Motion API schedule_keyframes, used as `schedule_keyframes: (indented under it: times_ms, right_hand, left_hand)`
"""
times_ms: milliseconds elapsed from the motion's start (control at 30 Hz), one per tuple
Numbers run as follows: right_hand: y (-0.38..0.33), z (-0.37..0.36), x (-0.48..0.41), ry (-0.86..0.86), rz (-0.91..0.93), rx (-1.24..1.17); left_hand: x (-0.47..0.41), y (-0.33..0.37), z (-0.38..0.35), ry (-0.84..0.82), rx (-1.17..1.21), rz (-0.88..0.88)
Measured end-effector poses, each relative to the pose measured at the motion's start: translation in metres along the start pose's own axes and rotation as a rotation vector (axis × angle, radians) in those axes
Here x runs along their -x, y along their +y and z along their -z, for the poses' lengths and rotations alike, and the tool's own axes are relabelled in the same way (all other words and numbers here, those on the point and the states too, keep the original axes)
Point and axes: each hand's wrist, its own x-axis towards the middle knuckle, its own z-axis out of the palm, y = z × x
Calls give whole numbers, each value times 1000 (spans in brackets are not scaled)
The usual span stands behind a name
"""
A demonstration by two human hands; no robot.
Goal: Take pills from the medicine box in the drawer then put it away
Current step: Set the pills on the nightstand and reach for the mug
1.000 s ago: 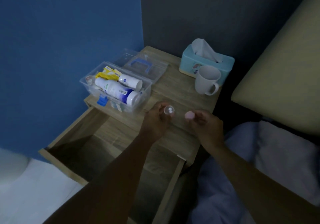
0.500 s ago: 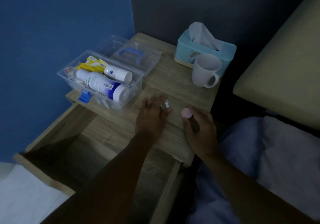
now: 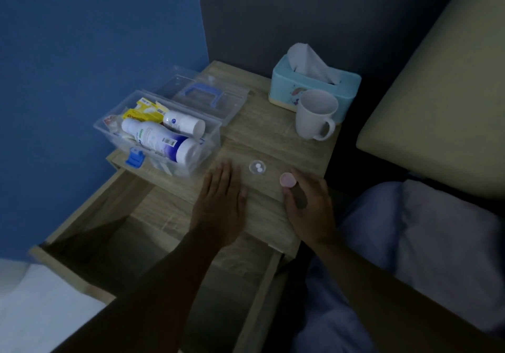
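Note:
A small clear cap [image 3: 257, 167] holding two white pills stands on the wooden nightstand [image 3: 273, 139]. My left hand [image 3: 220, 202] lies flat and open just left of the cap, not touching it. My right hand [image 3: 308, 205] grips a dark pill bottle [image 3: 298, 198] with a pink top [image 3: 287, 180], to the right of the cap. The clear medicine box [image 3: 214, 136] sits open at the nightstand's left, filled with white bottles and yellow packets. Its lid [image 3: 202, 97] with a blue handle lies behind it. The drawer [image 3: 131, 232] below is pulled out.
A white mug [image 3: 314, 115] and a teal tissue box [image 3: 314, 84] stand at the back right of the nightstand. A blue wall is on the left. A bed with a beige headboard [image 3: 437, 93] and pale bedding [image 3: 423, 243] is on the right.
My left hand has set the clear cap with the pills down on the nightstand, let go and slid left. My right hand has lowered with the bottle still in it.

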Motion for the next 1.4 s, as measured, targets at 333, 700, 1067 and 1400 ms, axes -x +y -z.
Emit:
schedule_keyframes:
  times_ms: [333,700,1067,1400]
  right_hand:
    - [-5,3,-5,116,-19,-96]
    - [-43,24,-124,123,121,47]
    - [-33,28,-180,34,-264,361]
    - [-35,29,-175,107,-471,52]
  left_hand:
    - [6,-6,4,-87,-56,-56]
    - [3,-9,6,-124,-39,-65]
    - [3,-10,5,-134,-47,-58]
    - [4,-11,4,-119,-3,-57]
